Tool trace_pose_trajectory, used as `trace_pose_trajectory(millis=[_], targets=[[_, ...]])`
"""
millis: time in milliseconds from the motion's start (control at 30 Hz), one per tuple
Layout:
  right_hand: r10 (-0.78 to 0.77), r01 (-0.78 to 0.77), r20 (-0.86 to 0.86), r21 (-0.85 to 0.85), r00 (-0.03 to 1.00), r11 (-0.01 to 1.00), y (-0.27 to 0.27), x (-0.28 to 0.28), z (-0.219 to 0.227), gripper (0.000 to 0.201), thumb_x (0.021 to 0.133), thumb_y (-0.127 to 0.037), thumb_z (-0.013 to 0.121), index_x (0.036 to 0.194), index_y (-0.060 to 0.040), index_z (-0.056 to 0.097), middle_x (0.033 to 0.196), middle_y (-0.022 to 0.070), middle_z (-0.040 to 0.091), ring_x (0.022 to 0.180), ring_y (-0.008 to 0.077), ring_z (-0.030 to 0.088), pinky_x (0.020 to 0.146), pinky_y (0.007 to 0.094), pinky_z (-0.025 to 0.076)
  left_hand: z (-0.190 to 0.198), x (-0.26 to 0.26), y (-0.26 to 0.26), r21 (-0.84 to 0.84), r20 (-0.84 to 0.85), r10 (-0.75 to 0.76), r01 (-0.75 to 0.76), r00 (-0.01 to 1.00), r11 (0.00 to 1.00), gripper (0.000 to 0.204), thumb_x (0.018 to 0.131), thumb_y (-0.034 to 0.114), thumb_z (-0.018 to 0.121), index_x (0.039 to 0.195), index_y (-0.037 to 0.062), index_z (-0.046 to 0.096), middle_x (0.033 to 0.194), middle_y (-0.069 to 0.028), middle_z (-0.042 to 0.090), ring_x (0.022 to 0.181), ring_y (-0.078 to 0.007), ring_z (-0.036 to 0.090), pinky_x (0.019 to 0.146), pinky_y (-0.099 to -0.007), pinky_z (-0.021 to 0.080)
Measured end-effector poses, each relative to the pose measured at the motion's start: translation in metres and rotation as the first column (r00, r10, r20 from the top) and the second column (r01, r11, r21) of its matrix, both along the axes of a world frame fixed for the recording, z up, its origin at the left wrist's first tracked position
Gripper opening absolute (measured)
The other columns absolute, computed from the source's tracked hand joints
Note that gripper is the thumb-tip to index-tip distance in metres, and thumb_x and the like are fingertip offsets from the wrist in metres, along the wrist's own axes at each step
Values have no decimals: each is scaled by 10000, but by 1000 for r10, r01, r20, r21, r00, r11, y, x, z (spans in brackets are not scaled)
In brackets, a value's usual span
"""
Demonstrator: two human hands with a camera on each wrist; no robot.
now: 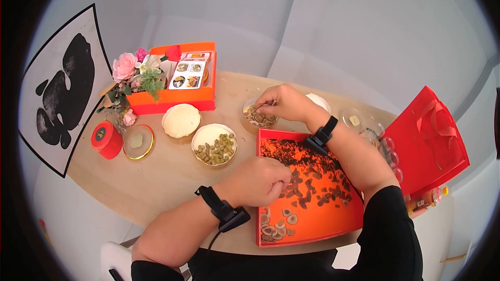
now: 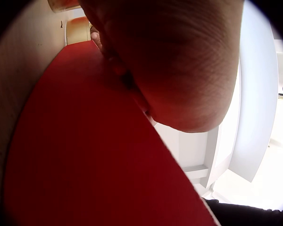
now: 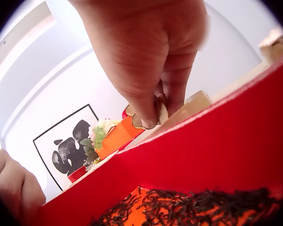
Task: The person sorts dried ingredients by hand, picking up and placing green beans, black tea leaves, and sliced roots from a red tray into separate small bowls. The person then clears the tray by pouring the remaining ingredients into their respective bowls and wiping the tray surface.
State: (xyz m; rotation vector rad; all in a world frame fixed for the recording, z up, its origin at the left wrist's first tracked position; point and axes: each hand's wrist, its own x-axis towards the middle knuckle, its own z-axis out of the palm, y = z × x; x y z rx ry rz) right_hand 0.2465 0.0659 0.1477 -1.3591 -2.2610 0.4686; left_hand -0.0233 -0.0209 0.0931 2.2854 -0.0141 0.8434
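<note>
My right hand (image 1: 284, 103) reaches down into a round tub (image 1: 245, 124) of pale dried slices with brown rims. In the right wrist view, its thumb and fingertips pinch a few dried slices (image 3: 163, 113) just above the tub's edge. My left hand (image 1: 260, 181) is curled over the left side of a red-walled, orange-floored tray (image 1: 312, 226), its palm turned away and hidden. On the tray floor lie dark shreds (image 1: 281, 149) at the back, brown flat pieces (image 1: 307, 191) in the middle, and similar rimmed slices (image 1: 273, 229) at the front left corner.
Left of the tray stand a tub of greenish buds (image 1: 214, 148), a cream-topped tub (image 1: 181, 120), a gold-rimmed jar (image 1: 138, 142) and a red canister (image 1: 107, 139). Behind are a flower-decked orange box (image 1: 177, 96) and a framed picture (image 1: 65, 91). A red lid (image 1: 424, 140) and clear jars (image 1: 390, 158) stand right.
</note>
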Motion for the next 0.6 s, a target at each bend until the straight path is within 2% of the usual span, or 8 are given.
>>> trace_pose_trajectory(millis=[33, 100, 333, 500, 533, 600], targets=[[9, -9, 4, 0, 1000, 1000, 1, 1, -5, 223, 1028, -115, 900, 1242, -56, 919, 1129, 130, 889, 1007, 259, 838, 940, 397, 666, 0, 0, 0, 0, -5, 3, -3, 1000, 1000, 133, 871, -40, 625, 904, 59, 707, 817, -121, 711, 783, -375, 744, 752, -489, 628], [-14, 15, -71, 13, 997, 1000, 2, 1, -11, 227, 1014, -142, 903, 1227, -66, 926, 1098, 152, 875, 971, 313, 826, 906, 430, 665, 0, -1, 1, -2, -8, 3, -3, 1000, 1000, 131, 871, -40, 628, 906, 59, 706, 815, -118, 710, 783, -371, 744, 750, -488, 627], [11, 2, -133, 92, 991, 996, -4, 0, -17, 251, 1034, -85, 868, 1279, -48, 911, 1083, 162, 861, 972, 335, 817, 895, 433, 653, -3, 2, 2, -8, -9, -23, 23, 1000, 1000, 137, 862, -51, 631, 908, 56, 704, 816, -109, 718, 783, -364, 742, 741, -488, 626], [17, -1, -115, 135, 993, 991, -4, 5, -19, 271, 1041, -69, 858, 1306, -35, 899, 1114, 179, 863, 985, 356, 820, 905, 438, 659, -4, 3, 3, -4, -4, -18, 18, 1000, 1000, 150, 856, -55, 626, 910, 59, 708, 821, -109, 725, 784, -361, 743, 739, -487, 627], [16, 0, -118, 135, 993, 991, -5, 5, -19, 271, 1041, -69, 858, 1306, -35, 899, 1114, 179, 863, 985, 356, 820, 905, 438, 659, -3, 2, 3, -10, -11, -21, 21, 1000, 1000, 154, 856, -56, 625, 911, 60, 710, 823, -109, 726, 784, -360, 744, 739, -486, 628], [-14, 25, -67, 156, 998, 987, -7, 5, -16, 373, 1076, -61, 841, 1449, -56, 851, 1184, 146, 898, 997, 287, 834, 930, 408, 662, -2, 2, 3, -7, -13, -23, 23, 1000, 1000, 157, 856, -57, 624, 911, 60, 712, 822, -109, 726, 784, -360, 745, 739, -485, 628]])
